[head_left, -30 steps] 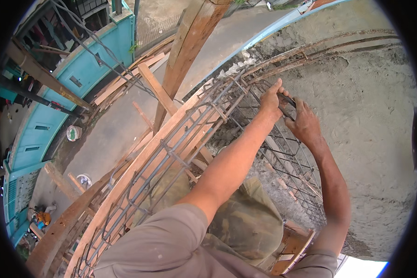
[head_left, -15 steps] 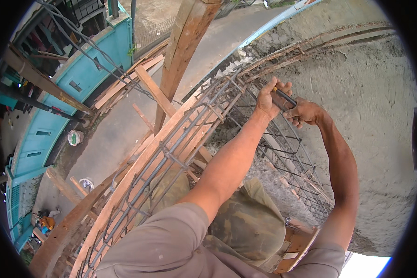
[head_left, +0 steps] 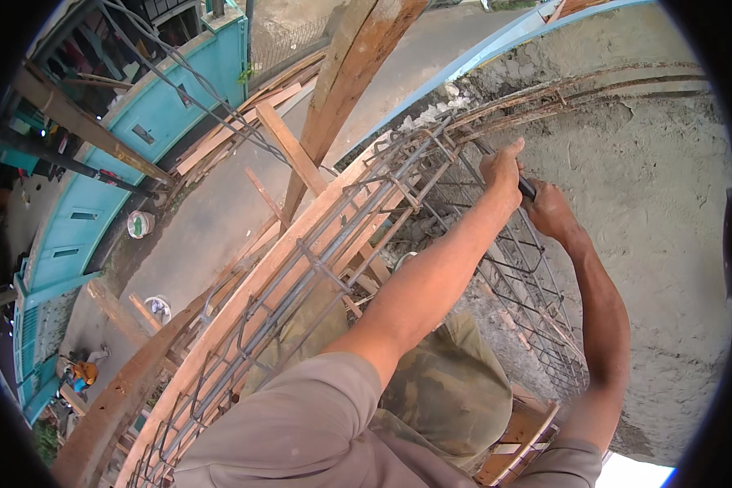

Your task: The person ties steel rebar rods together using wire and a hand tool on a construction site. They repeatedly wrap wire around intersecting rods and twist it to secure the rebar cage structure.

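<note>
My right hand is closed around the dark grip of a hand tool; the tool's working end is hidden, so its kind does not show. Just to its left, my left hand is closed with the thumb pointing up. What its fingers hold is hidden behind the palm. Both hands are over the top of a steel rebar cage that slopes down along the rough cement wall. A second, long rebar cage runs under my left forearm and meets the first near my hands.
A plank edges the long cage, and a thick wooden post rises beyond it. Far below lie a paved lane, a white bucket and a teal wall. Cables hang at upper left.
My hands have drawn closer together along the tool. The left hand has turned and curled, hiding the tool's far end. The view has shifted slightly, moving the surroundings rightward.
</note>
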The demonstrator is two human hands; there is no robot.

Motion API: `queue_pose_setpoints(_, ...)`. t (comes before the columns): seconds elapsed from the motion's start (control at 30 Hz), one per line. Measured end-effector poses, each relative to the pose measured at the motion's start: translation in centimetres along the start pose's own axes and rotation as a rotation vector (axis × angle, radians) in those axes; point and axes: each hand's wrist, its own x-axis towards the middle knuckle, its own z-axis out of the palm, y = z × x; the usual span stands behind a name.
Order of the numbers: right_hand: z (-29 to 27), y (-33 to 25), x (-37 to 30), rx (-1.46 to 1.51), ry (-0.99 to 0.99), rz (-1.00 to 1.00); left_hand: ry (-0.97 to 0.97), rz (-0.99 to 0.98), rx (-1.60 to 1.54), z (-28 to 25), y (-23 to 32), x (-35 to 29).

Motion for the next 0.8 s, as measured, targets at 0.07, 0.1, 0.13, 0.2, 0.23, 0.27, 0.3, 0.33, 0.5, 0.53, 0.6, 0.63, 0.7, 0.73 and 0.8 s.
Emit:
queue_pose_setpoints(0.07, -1.3, 0.4, 0.8, 0.44, -0.315, 0.179, -0.13, 0.055, -0.028, -1.7, 0.0, -0.4)
queue_pose_setpoints(0.1, -2.0, 0.9, 0.9, 0.729, -0.497, 0.325, -0.196, 0.077, -0.045, -2.4, -0.2, -0.6)
queue_pose_setpoints(0.13, -2.4, 1.2, 0.7, 1.02, -0.675, 0.473, -0.283, 0.034, -0.134, -2.5, -0.4, -0.7)
queue_pose_setpoints(0.2, -2.6, 0.1, 0.6, 0.991, -0.653, 0.479, -0.444, -0.032, -0.318, -2.6, 0.3, -0.9)
queue_pose_setpoints(0.23, -3.4, -1.0, 0.8, 0.868, -0.618, 0.469, -0.467, -0.029, -0.326, -2.8, 0.7, -0.8)
queue_pose_setpoints(0.27, -3.4, -1.9, 0.4, 0.751, -0.579, 0.468, -0.489, -0.037, -0.331, -3.2, 0.8, -0.8)
queue_pose_setpoints(0.3, -2.5, -1.9, -0.7, 0.439, -0.29, 0.311, -0.52, -0.056, -0.335, -3.2, 0.5, -0.9)
queue_pose_setpoints(0.33, -1.0, -1.7, -1.9, 0.123, -0.008, 0.152, -0.385, -0.041, -0.284, -2.7, 0.3, -1.0)
queue_pose_setpoints(0.5, 1.5, -0.6, -2.4, -0.521, 0.261, -0.042, -0.033, 0.013, -0.121, 0.1, -0.3, -1.1)
queue_pose_setpoints(0.53, 0.5, 0.4, -1.6, -0.252, 0.059, 0.047, -0.005, 0.018, -0.061, 0.1, -0.2, -1.4)
queue_pose_setpoints(0.6, -3.3, -0.4, 0.0, 0.306, -0.341, 0.206, -0.093, 0.101, 0.009, -0.9, 0.6, -2.8)
queue_pose_setpoints(0.63, -3.8, -0.6, -0.1, 0.452, -0.337, 0.243, -0.139, 0.154, -0.014, -1.2, 0.3, -2.7)
queue_pose_setpoints(0.7, -4.9, -0.4, -0.1, 0.777, -0.469, 0.397, -0.278, 0.176, -0.145, -2.1, -0.1, -2.1)
queue_pose_setpoints(0.73, -5.3, 0.0, 0.0, 0.941, -0.532, 0.471, -0.325, 0.137, -0.177, -2.5, -0.3, -1.8)
queue_pose_setpoints(0.8, -2.8, 2.3, -1.1, 1.13, -0.58, 0.507, -0.414, 0.046, -0.238, -3.2, -0.9, -1.9)
